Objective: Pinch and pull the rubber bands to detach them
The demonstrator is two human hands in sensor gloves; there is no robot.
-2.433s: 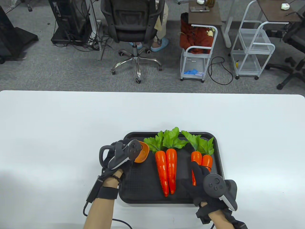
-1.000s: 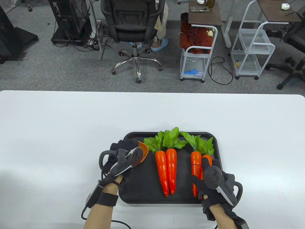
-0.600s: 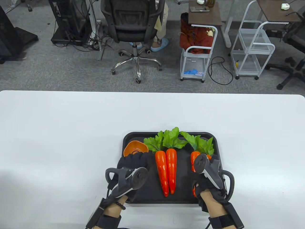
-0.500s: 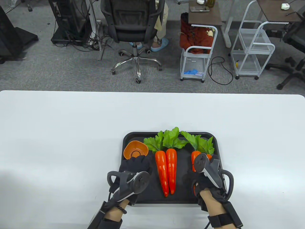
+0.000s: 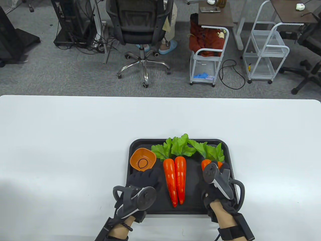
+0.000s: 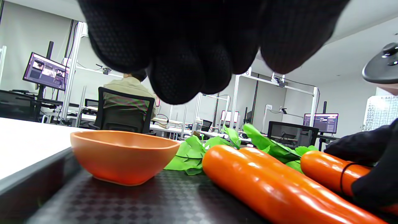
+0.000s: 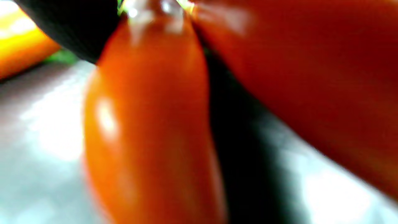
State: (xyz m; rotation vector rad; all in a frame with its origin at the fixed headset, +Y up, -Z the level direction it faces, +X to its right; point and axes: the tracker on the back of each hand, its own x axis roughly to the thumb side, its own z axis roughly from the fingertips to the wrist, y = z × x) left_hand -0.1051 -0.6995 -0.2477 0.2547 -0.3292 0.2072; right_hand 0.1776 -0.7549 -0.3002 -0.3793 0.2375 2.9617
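Note:
A black tray point(image 5: 133, 200) holds an orange bowl point(image 5: 143, 160) with a black rubber band point(image 5: 143, 163) lying in it. Two loose carrots point(image 5: 174, 180) lie side by side in the middle. My left hand point(image 5: 146, 175) rests on the tray between the bowl and these carrots, empty; its fingers point(image 6: 186, 62) hang bunched in the left wrist view. My right hand point(image 5: 224, 167) grips the right carrot pair point(image 5: 205, 163). In the left wrist view a black rubber band point(image 6: 343, 177) circles this pair point(image 6: 323, 171), right beside my right hand's fingers point(image 6: 370, 186). The right wrist view shows only blurred carrots point(image 7: 149, 124).
Green leaves point(image 5: 180, 146) stick out over the tray's far rim. The white table point(image 5: 75, 140) spreads around the tray. Beyond its far edge stand an office chair point(image 5: 140, 25) and white carts point(image 5: 208, 60).
My left hand drew back from the bowl toward the near edge, leaving a rubber band in it. My right hand moved forward over the right carrot pair, whose leaves shifted slightly left.

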